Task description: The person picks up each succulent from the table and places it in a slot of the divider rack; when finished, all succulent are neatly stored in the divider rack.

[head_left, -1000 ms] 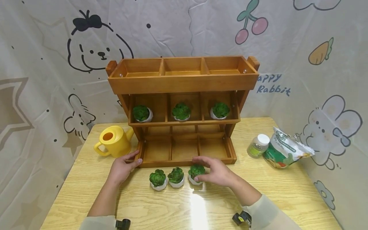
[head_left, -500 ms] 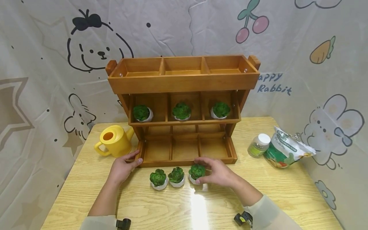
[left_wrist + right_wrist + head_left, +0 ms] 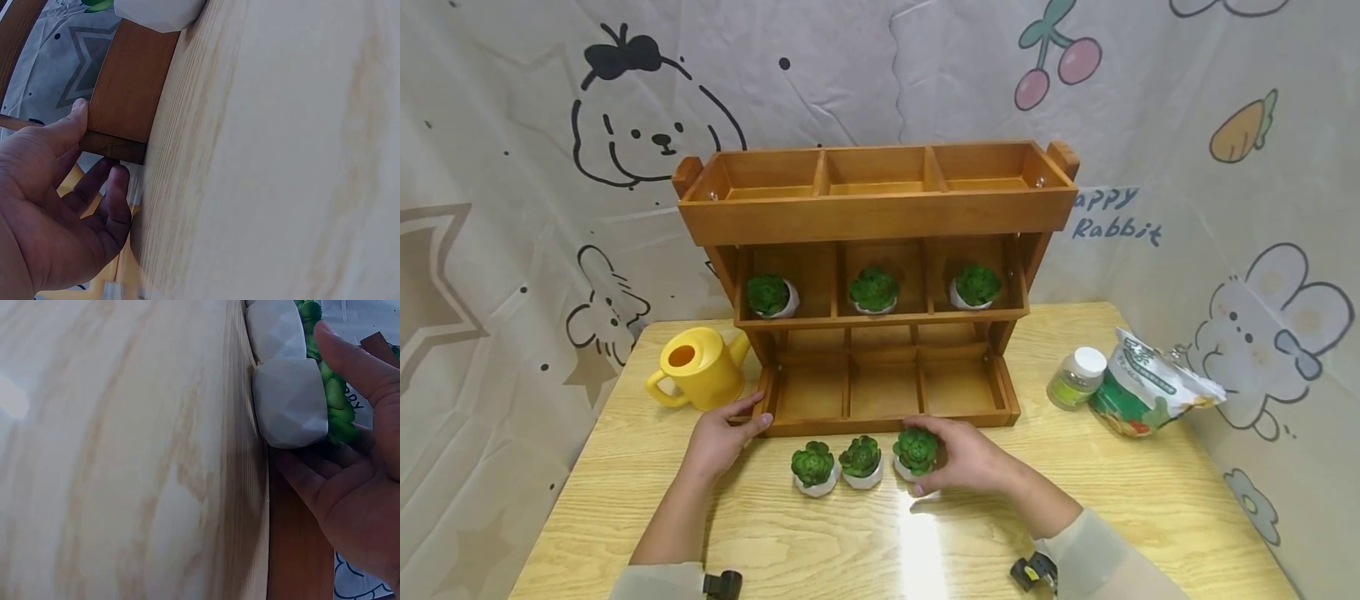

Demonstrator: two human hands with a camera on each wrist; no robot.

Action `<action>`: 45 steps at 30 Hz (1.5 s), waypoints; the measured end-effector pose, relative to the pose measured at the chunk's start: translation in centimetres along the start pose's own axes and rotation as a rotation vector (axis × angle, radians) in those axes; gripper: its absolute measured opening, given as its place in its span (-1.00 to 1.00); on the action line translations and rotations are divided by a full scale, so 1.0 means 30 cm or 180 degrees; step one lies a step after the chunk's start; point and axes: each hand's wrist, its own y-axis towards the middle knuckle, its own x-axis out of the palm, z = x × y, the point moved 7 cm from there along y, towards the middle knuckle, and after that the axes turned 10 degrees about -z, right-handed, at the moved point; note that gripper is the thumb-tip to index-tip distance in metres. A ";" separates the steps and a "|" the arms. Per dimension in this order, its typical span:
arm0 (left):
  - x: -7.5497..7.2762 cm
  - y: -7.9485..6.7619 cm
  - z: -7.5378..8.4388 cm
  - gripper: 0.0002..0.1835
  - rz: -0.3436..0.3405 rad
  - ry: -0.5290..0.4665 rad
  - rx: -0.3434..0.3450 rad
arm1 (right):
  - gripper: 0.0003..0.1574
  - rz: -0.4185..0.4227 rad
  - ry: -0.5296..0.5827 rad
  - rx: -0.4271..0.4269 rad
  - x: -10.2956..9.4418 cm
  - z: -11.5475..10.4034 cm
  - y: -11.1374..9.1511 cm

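A brown wooden plant stand [image 3: 880, 218] with three tiers stands on the table. My left hand [image 3: 718, 440] holds its lower left corner, the thumb at the front face and the other fingers along the side. In front of the stand is a row of three potted succulents in white faceted pots: a left one [image 3: 813, 468], a middle one [image 3: 861, 461] and a right one [image 3: 915, 454]. Around the right one my right hand [image 3: 966, 457] is spread, fingers behind and thumb in front. In the right wrist view the thumb stands apart from the white pot [image 3: 290, 403].
Three more succulents [image 3: 874, 290] sit in the middle tier, one per compartment. A yellow watering can [image 3: 702, 368] stands left of the stand. At right are a white-capped jar [image 3: 1077, 379] and a green-white bag [image 3: 1150, 385]. A printed cloth [image 3: 865, 75] hangs behind.
My right thumb has moved down and towards me, to the front of the right succulent, and the fingers have settled behind it. My left hand stays at the stand's corner.
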 end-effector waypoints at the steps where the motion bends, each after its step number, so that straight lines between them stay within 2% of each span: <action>1: -0.001 -0.001 0.000 -0.39 0.0004 -0.0001 -0.0003 | 0.25 -0.0015 -0.0009 -0.0002 0.001 0.000 0.000; 12: -0.001 -0.001 -0.005 -0.39 0.0009 0.0000 0.0021 | 0.13 0.0062 -0.0119 0.0042 0.008 0.008 0.000; 27: -0.005 0.004 -0.001 -0.38 0.0011 0.0023 0.0051 | 0.13 0.0154 -0.0145 0.0118 0.008 0.021 -0.007; 35: -0.004 0.005 -0.002 -0.39 0.0009 0.0015 0.0068 | 0.12 0.0265 -0.0141 0.0139 -0.012 0.000 -0.020; 45: -0.003 0.002 -0.002 -0.38 0.0022 0.0040 0.0076 | 0.11 0.0326 -0.0033 -0.0002 -0.064 -0.022 -0.037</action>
